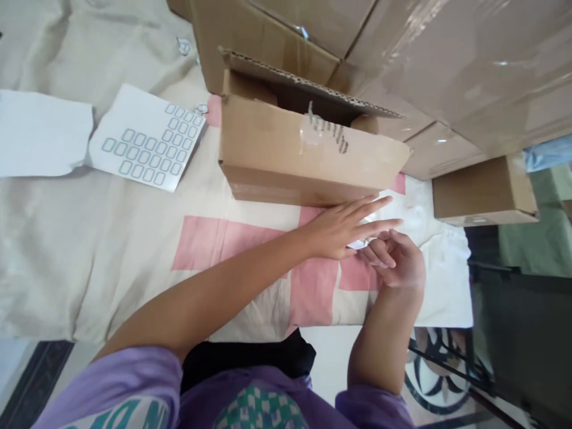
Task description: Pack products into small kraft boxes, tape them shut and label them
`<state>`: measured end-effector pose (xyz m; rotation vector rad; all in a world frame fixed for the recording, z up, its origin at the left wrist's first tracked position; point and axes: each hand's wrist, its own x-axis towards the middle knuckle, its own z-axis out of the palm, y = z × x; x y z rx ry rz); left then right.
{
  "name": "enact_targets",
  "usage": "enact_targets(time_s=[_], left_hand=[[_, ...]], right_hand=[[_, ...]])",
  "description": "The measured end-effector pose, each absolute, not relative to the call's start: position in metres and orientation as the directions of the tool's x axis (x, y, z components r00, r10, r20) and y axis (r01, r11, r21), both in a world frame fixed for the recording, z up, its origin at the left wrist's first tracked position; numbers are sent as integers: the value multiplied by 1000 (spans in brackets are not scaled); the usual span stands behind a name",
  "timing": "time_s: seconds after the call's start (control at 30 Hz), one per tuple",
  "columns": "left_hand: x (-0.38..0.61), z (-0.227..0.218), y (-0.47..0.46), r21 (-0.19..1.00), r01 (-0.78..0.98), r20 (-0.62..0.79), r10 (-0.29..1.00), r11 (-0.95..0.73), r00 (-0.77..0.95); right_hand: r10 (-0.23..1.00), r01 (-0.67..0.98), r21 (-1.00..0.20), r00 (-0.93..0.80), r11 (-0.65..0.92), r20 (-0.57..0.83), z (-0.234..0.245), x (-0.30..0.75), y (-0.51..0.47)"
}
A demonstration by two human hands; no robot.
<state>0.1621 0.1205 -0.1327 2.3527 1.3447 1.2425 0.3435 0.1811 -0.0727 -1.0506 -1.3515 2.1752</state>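
Note:
My left hand (346,229) reaches over the table in front of a cardboard box (308,158), its fingers stretched out and spread. Under its palm, close to the thumb, a small shiny clear-and-white item (358,243) shows in part; most of it is covered. My right hand (395,259) is turned inward with curled fingers, right beside that item and the left fingertips. What the right fingers hold, if anything, is hidden. The box has its top flap raised and dark handwriting on its front.
Large taped cartons (469,71) stand behind the box. A smaller carton (478,190) sits at the table's right end. On the left lie a sheet of outlined stickers (152,143) and a white sheet (42,134). A dark chair (527,333) is at the right.

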Motion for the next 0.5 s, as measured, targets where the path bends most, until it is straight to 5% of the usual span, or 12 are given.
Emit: enact_targets(time_s=[0.2, 0.5], left_hand=[[167, -134, 128, 630, 579, 498, 841, -518, 210], [165, -134, 127, 662, 605, 489, 867, -442, 97]], right_hand=[[761, 90, -912, -521, -401, -386, -65, 340, 166], [846, 122, -912, -341, -391, -409, -60, 327, 125]])
